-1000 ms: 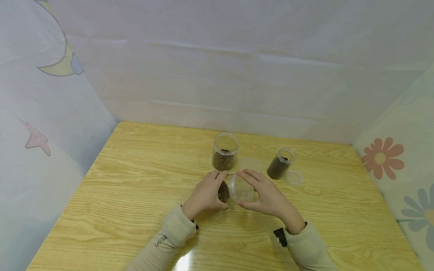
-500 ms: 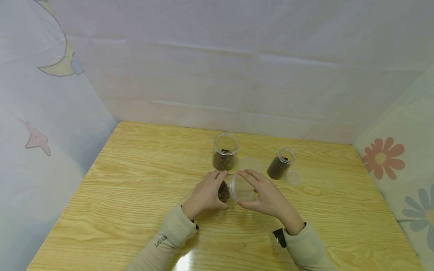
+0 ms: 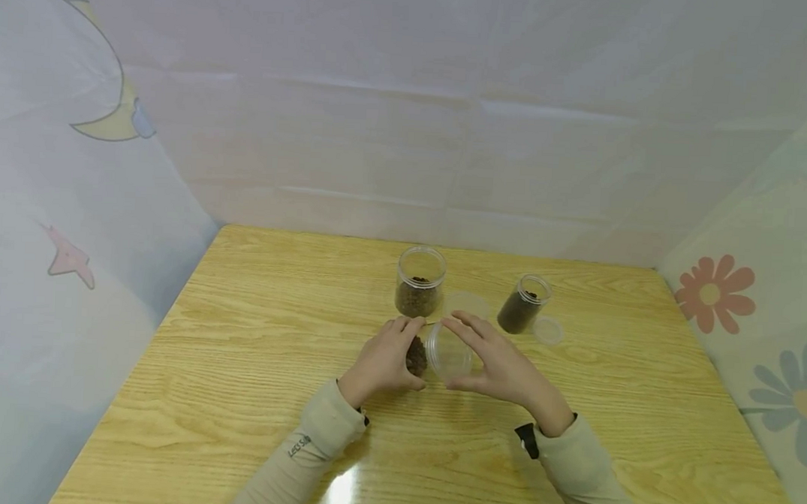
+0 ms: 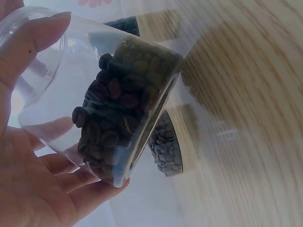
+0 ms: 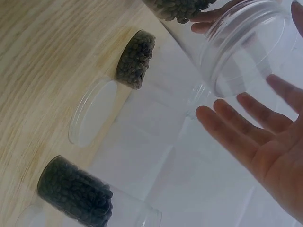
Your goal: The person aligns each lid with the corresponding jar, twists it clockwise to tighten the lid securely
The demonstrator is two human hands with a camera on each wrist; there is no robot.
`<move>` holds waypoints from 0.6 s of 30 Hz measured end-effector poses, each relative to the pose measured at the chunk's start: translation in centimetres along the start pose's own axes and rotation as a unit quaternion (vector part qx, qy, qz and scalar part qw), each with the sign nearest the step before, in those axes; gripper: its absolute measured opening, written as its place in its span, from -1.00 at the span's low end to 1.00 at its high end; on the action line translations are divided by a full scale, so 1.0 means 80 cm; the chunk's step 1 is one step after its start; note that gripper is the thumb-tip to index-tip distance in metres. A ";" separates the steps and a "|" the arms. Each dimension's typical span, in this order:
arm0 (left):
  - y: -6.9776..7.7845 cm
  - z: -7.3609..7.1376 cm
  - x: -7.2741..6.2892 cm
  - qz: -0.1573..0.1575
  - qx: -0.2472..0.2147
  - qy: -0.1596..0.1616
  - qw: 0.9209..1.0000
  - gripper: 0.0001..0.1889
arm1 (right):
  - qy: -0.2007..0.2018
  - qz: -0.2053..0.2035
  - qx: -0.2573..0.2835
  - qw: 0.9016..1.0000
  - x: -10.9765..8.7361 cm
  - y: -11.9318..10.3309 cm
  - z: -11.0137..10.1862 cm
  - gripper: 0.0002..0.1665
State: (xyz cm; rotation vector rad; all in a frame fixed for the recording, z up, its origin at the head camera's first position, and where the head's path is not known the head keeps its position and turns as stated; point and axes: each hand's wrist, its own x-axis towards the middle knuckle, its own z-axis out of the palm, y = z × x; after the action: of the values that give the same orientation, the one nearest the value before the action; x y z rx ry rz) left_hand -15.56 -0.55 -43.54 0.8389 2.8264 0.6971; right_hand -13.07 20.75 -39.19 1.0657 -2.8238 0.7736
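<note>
My left hand (image 3: 388,356) grips a clear plastic jar (image 4: 80,75) around its side, thumb on one side and fingers on the other. The jar is tilted, with its base close over the table in the left wrist view. Dark coffee beans (image 4: 118,104) lie toward its base, and the threaded mouth (image 5: 232,42) points to the right. My right hand (image 3: 496,361) is spread around that mouth, thumb in front and fingers behind. Seen from the right wrist, its fingers (image 5: 241,125) are extended near the rim, with a gap between most of them and the jar.
Behind the hands stands a wide lidless jar (image 3: 418,286), partly filled with coffee beans. A narrower lidless jar (image 3: 519,310) of dark beans stands to the right, with a small clear lid (image 3: 548,330) beside it. A larger clear lid (image 3: 467,305) lies between these jars on the wooden table (image 3: 236,365).
My right hand has shifted slightly to the right, with its thumb drawing back from the jar's rim and its fingers opening wider. The left hand and the tilted jar stay in place.
</note>
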 end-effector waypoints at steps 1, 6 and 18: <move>0.000 0.000 0.000 0.000 -0.001 -0.001 1.000 0.03 | -0.001 -0.010 0.002 1.000 0.000 0.001 0.000 0.02; -0.001 -0.001 0.001 -0.001 -0.005 -0.003 1.000 0.04 | 0.002 -0.053 0.006 0.999 0.000 0.006 0.002 0.08; 0.002 -0.004 -0.001 -0.008 -0.005 -0.006 1.000 0.03 | 0.011 -0.055 -0.017 0.998 0.003 0.006 0.007 0.01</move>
State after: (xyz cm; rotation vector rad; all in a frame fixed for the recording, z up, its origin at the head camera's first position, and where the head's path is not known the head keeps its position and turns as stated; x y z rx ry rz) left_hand -15.47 -0.59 -43.22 0.8166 2.8130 0.7006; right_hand -13.50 20.67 -39.84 1.1882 -2.7238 0.7203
